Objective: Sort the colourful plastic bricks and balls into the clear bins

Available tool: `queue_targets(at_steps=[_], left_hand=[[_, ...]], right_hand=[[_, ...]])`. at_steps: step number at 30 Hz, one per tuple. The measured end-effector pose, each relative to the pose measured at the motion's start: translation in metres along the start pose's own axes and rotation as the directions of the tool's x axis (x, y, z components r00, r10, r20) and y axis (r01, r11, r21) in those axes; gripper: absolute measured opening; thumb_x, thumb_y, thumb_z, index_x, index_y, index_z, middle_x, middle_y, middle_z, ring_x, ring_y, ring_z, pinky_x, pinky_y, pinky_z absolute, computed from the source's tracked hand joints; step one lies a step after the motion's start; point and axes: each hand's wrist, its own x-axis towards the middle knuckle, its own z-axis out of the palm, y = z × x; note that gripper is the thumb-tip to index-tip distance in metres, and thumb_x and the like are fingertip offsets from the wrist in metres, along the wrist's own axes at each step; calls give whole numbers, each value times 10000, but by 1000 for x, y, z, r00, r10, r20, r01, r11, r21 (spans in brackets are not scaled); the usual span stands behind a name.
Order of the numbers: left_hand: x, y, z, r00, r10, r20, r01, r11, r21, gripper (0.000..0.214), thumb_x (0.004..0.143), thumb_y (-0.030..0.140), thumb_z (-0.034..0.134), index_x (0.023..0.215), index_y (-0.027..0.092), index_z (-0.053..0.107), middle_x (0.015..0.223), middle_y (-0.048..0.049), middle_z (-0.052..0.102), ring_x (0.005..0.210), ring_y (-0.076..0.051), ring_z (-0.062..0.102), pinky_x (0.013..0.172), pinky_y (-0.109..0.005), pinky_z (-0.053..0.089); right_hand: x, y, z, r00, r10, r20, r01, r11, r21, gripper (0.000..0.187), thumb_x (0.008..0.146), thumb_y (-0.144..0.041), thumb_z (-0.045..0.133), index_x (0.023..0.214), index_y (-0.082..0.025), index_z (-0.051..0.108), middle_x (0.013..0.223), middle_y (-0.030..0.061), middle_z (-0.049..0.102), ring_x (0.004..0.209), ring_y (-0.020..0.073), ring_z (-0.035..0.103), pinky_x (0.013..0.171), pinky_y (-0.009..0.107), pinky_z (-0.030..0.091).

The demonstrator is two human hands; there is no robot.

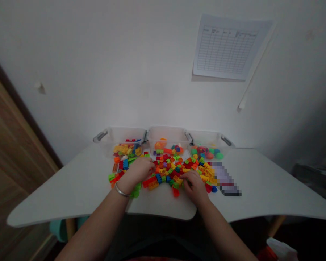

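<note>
A loose pile of small toy building bricks point(165, 165) in many colours lies in the middle of the white table. My left hand point(140, 169), with a bangle at the wrist, is over the left part of the pile. Its fingers curl down among the bricks, and whatever they hold is hidden. On the right side of the pile is my right hand point(195, 182), thumb and forefinger apart. Its fingertips are beside a yellow brick point(177, 180); I cannot tell if they touch it. A red brick point(175, 192) lies just in front.
Behind the pile stand three clear plastic bins: the left bin point(126, 135), the middle bin point(167, 135) and the right bin point(206, 137), all holding toy pieces. A blurred-out flat object point(225, 178) lies right of the pile. The white table point(78, 185) meets a wall bearing a printed sheet point(222, 49).
</note>
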Motion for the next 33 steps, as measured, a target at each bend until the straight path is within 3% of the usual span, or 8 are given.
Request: queue_targets(at_steps=[3, 7, 14, 20, 33], left_hand=[[-1, -1, 15, 997, 10, 81, -13, 999, 32, 197, 806, 171, 545, 845, 198, 736, 868, -84, 696, 764, -196, 633, 669, -280, 459], [0, -3, 24, 996, 9, 85, -12, 999, 37, 213, 803, 171, 535, 843, 212, 740, 839, -72, 701, 763, -198, 642, 663, -284, 445], [-2, -8, 27, 999, -30, 43, 26, 996, 82, 206, 775, 144, 545, 799, 206, 739, 799, -92, 704, 824, -250, 639, 791, -390, 425], [-3, -9, 26, 1000, 20, -6, -20, 993, 114, 170, 778, 145, 561, 826, 201, 715, 867, -82, 680, 852, -239, 626, 772, -367, 420], [0, -14, 33, 997, 77, 10, -77, 995, 65, 241, 780, 143, 603, 898, 305, 737, 911, -38, 667, 935, -234, 579, 827, -372, 376]], right_hand=[[0, -1, 0, 1000, -2, -5, 2, 1000, 3, 185, 845, -113, 485, 851, -205, 646, 814, 50, 670, 843, 212, 594, 788, 376, 483], [1, -2, -1, 1000, 6, -5, -6, 1000, -1, 193, 842, -102, 485, 847, -205, 648, 815, 50, 670, 845, 211, 594, 784, 365, 479], [1, -1, 0, 1000, -9, 9, 9, 1000, -10, 186, 840, -107, 484, 848, -197, 646, 804, 50, 665, 827, 211, 585, 774, 366, 474], [0, 0, 0, 1000, -8, 4, 8, 1000, -6, 186, 844, -109, 485, 850, -201, 647, 816, 51, 670, 838, 212, 587, 779, 368, 477], [1, -2, 0, 1000, -5, -3, 5, 1000, -1, 192, 850, -115, 480, 845, -208, 647, 814, 52, 670, 839, 215, 592, 783, 375, 477]])
